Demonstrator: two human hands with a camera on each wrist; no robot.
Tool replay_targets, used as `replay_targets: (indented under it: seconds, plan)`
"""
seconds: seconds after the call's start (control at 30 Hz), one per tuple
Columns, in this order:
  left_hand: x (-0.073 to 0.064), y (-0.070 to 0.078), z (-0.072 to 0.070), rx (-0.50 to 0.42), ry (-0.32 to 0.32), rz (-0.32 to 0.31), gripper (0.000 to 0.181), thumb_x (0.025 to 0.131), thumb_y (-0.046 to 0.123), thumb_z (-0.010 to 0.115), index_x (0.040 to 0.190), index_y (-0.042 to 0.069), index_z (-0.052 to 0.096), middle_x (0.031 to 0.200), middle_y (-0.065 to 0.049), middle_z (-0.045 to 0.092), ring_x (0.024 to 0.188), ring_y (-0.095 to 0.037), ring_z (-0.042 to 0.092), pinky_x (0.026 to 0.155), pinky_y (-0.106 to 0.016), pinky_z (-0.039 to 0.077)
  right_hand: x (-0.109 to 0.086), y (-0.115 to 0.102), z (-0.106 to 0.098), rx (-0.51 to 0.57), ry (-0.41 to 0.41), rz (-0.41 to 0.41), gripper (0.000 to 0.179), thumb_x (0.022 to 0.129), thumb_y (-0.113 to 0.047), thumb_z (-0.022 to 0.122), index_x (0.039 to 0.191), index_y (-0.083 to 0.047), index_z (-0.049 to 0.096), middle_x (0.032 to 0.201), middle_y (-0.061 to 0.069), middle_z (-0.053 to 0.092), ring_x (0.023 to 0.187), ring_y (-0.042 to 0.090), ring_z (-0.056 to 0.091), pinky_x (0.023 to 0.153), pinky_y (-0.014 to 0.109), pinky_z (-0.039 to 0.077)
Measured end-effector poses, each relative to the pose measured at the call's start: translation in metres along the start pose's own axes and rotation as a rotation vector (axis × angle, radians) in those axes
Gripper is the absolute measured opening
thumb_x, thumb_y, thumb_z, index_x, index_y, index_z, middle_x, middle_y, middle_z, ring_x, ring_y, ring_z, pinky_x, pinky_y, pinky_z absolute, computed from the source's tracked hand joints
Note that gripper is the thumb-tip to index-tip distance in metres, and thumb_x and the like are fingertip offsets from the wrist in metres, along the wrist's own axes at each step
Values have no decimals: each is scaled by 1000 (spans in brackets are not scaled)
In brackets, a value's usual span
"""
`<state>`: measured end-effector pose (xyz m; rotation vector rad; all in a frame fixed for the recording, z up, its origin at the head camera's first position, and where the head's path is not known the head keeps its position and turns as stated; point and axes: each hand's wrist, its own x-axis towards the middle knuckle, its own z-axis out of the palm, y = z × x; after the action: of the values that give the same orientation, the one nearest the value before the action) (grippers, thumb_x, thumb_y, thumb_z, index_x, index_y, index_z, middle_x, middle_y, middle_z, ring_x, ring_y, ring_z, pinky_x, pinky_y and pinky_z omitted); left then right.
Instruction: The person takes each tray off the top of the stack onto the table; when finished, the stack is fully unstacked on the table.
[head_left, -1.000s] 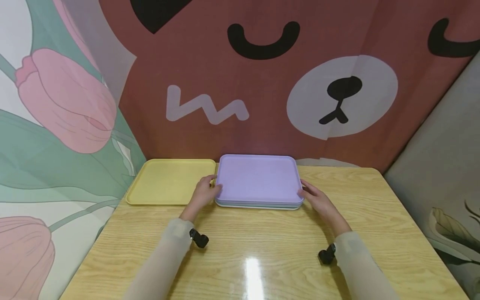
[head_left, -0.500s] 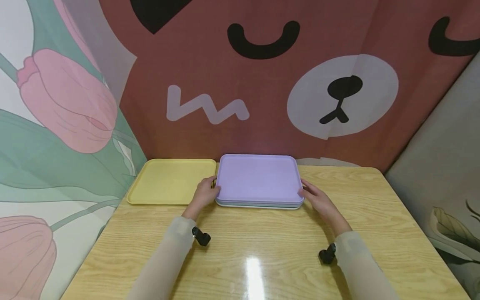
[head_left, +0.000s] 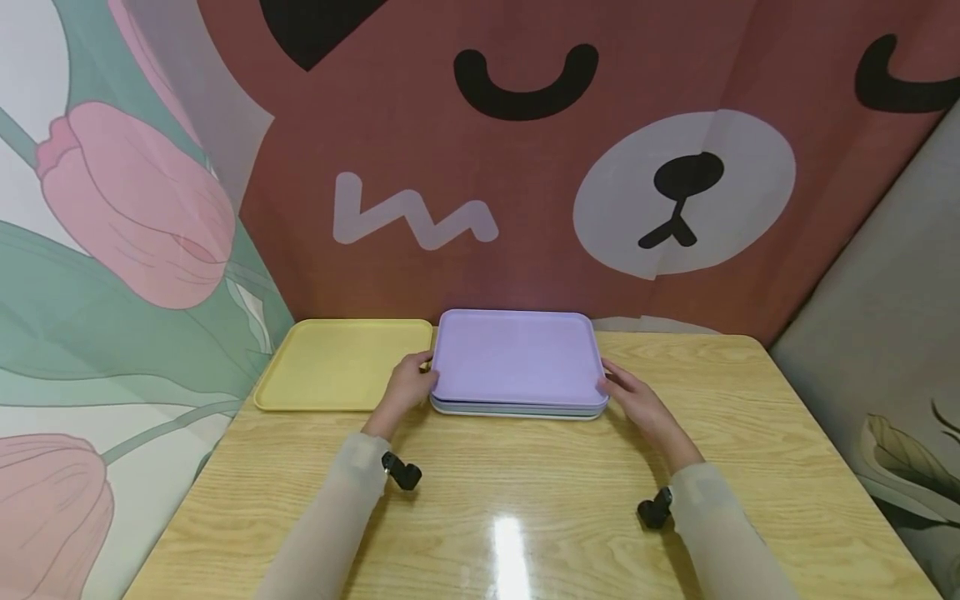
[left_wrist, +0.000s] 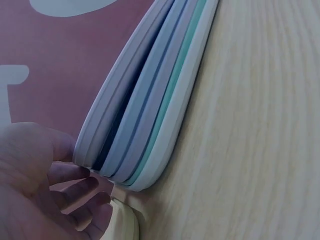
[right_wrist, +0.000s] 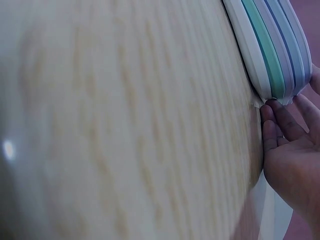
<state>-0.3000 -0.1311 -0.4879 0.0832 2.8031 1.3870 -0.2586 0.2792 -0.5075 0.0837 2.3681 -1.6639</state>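
The light purple tray [head_left: 517,358] lies uppermost on a stack of several trays on the wooden table. My left hand [head_left: 408,385] pinches its left edge, thumb at the rim and other fingers reaching lower. A dark gap shows under that end in the left wrist view, above a bluish tray [left_wrist: 137,100]. At the opposite end, my right hand [head_left: 637,400] holds the right edge, thumb on the rim. Its other fingers touch the corners of the lower trays in the right wrist view. Beneath are a green tray [right_wrist: 264,52] and a white tray [left_wrist: 167,145] at the bottom.
Left of the stack, a yellow tray [head_left: 337,362] lies flat, partly behind my left hand. The wooden table [head_left: 517,492] ends against a brown bear-print curtain [head_left: 525,267] at the back. A tulip-print cloth [head_left: 135,208] hangs along the left side.
My left thumb has drawn back slightly to the left at the purple tray's rim. A darker band now shows under that tray's front edge. The right hand has hardly moved.
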Motion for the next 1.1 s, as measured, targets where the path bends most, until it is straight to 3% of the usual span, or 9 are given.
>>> replay_targets:
  seconds: [0.3,0.47,0.63,0.77,0.9,1.1]
  plan:
    - [-3,4,-9,-56,22,18,46,92,9,58,137,-1,60,132,-22,64,107,-34,66,94,-46,54,3,5,-2,-18,7,-14,74,103,-51,53,163,-21,21,167,19,20,154,40,15,122,61,12]
    - [-4,2,-13,-118,43,-23,48,91,10,57,137,0,61,126,-21,66,103,-31,66,87,-40,56,3,6,-2,-28,14,-29,72,104,-49,51,163,-19,21,166,20,22,154,40,15,123,59,11]
    - [-3,-3,-16,-327,-12,-105,51,95,8,56,145,-1,52,122,-26,65,90,-24,68,72,-35,61,3,4,1,-31,17,-32,69,106,-43,51,163,-18,21,165,22,22,153,40,16,123,58,12]
    - [-4,-5,-19,-499,-66,-168,53,98,7,54,150,2,46,124,-27,63,84,-22,68,72,-39,63,2,2,1,-24,17,-31,67,107,-38,51,163,-18,21,165,24,22,153,41,17,123,58,13]
    - [-6,-6,-24,-569,-105,-173,54,101,7,54,153,2,41,130,-29,59,88,-23,69,79,-45,62,2,2,1,-19,13,-34,66,107,-35,51,163,-18,21,165,23,22,153,41,16,123,58,13]
    - [-11,-5,-29,-646,-132,-160,55,102,3,55,154,2,38,136,-30,54,91,-24,68,78,-45,62,2,3,0,-34,4,-20,67,107,-39,50,163,-22,20,167,19,19,154,40,14,123,60,12]
